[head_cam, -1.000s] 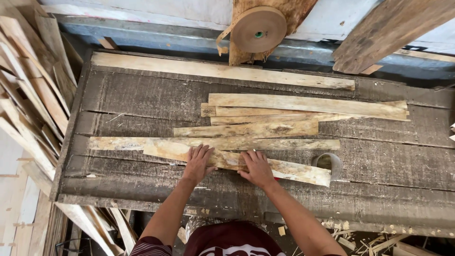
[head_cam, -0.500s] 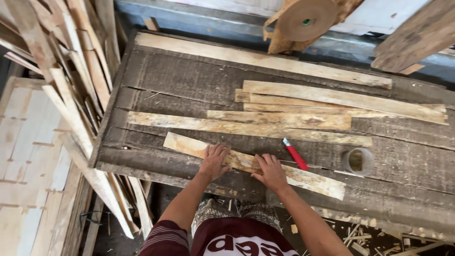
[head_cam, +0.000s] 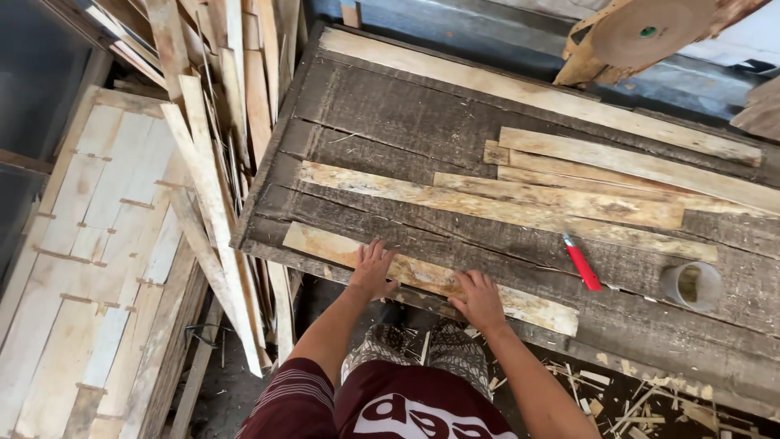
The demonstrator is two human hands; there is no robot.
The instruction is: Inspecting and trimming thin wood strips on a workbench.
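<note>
Both my hands press flat on a thin pale wood strip [head_cam: 325,242] that lies along the near edge of the dark wooden workbench [head_cam: 390,114]. My left hand [head_cam: 372,268] rests near the strip's left part, fingers spread. My right hand [head_cam: 479,299] lies further right on the same strip, fingers spread too. Behind the strip, several longer veneer strips [head_cam: 520,203] lie in a loose stack across the bench. A red cutter knife [head_cam: 582,265] and a roll of tape [head_cam: 692,285] sit to the right of my hands.
A circular saw blade in a wooden mount [head_cam: 642,32] stands at the bench's far right. Many wood slats [head_cam: 211,162] lean and pile at the left, beside flat glued panels [head_cam: 89,244] on the floor. Wood scraps [head_cam: 634,390] litter the ground under the bench.
The strip under my hands has slid towards me to the bench's near edge, uncovering the red cutter. The view has swung left, showing more of the slat pile.
</note>
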